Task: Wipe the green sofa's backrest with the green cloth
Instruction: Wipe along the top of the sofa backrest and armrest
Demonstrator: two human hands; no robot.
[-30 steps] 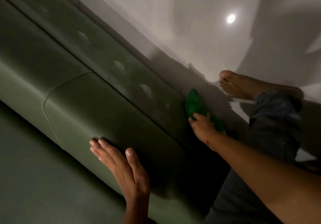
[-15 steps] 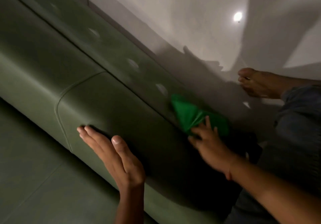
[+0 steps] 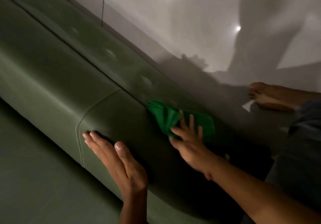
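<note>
The green sofa runs diagonally from the upper left to the lower right. Its tufted backrest [image 3: 111,62] lies beyond a long seam, and the seat cushions [image 3: 52,77] are in front. A bright green cloth [image 3: 165,114] lies crumpled on the backrest just past the seam. My right hand [image 3: 189,137] presses on it with the fingers spread. My left hand [image 3: 114,156] lies flat on the front of a seat cushion, fingers straight, and holds nothing.
A pale wall [image 3: 191,24] with two bright light spots rises behind the sofa. My bare foot [image 3: 271,97] and my leg in dark jeans [image 3: 298,154] rest on the sofa at the right. Greenish floor [image 3: 31,180] fills the lower left.
My right hand has slid the cloth leftward along the backrest, away from my foot, and spread its fingers over it. My left hand has stayed on the cushion front.
</note>
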